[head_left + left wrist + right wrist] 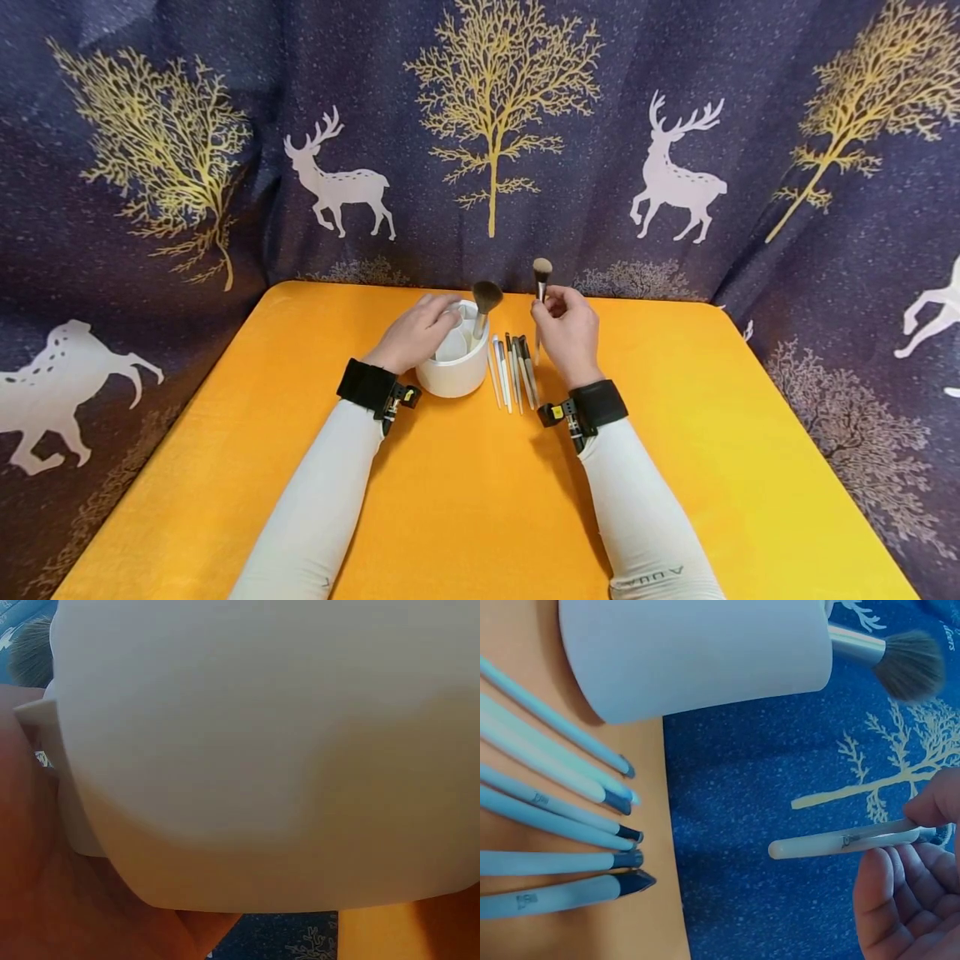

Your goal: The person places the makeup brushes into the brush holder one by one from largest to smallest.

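A white round brush holder (pixel 453 377) with compartments stands on the table, and a large dark-bristled makeup brush (pixel 481 321) leans upright inside it. My left hand (pixel 417 332) grips the holder's left side, fingers over its rim; in the left wrist view the holder's wall (pixel 247 750) fills most of the picture. Between thumb and fingers, my right hand (pixel 573 335) pinches a makeup brush (pixel 832 844), bristles up and handle down, held above the table. Several slimmer makeup brushes (pixel 513 371) lie side by side on the table, between the holder and my right hand.
An orange cloth covers the table (pixel 465 500). Just behind its far edge hangs a dark blue curtain (pixel 450 183) printed with deer and trees. Each wrist wears a black strap with a small camera.
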`<state>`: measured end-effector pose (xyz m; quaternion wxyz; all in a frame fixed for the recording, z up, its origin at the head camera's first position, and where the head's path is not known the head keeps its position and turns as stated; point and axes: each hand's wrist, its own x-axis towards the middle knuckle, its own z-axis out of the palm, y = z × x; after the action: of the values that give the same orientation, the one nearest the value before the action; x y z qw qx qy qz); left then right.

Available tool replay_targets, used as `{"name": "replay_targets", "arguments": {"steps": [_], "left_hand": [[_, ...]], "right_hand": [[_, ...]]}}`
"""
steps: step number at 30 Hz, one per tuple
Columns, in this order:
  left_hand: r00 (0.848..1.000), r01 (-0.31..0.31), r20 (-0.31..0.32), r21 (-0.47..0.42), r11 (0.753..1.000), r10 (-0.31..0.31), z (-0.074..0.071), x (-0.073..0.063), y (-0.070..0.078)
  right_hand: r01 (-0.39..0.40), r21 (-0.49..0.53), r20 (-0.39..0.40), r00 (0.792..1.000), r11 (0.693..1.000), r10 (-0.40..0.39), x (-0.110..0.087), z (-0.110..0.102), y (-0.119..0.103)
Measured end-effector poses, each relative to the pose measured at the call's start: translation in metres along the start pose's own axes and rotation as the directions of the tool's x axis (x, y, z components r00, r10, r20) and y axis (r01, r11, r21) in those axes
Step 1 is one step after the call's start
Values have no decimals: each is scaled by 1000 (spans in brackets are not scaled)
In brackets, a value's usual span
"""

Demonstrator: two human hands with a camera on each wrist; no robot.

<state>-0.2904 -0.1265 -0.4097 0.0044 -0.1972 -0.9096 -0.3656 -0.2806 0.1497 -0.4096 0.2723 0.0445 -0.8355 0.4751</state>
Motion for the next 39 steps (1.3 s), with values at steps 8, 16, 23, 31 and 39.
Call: {"name": "replay_targets", "arguments": {"steps": [8, 16, 23, 31, 39], "left_hand": [[1000, 6, -4, 4, 1000, -6, 1, 0, 0], [1000, 9, 5, 3, 1000, -9, 0, -1, 1], [1000, 11, 8, 10, 1000, -11, 0, -1, 1], [1000, 14, 4, 11, 1000, -14, 0, -1, 3], [1000, 6, 5, 11, 1000, -6, 0, -1, 1]], "right_hand": [[66, 34, -38, 997, 997, -64, -1, -2, -9], [121, 66, -72, 991, 991, -116, -3, -5, -19], [157, 93, -84, 985, 983, -149, -6, -5, -26], [204, 118, -97, 976, 972, -193, -8, -4, -30], [241, 136, -95, 969, 961, -229, -10, -2, -36]]}}
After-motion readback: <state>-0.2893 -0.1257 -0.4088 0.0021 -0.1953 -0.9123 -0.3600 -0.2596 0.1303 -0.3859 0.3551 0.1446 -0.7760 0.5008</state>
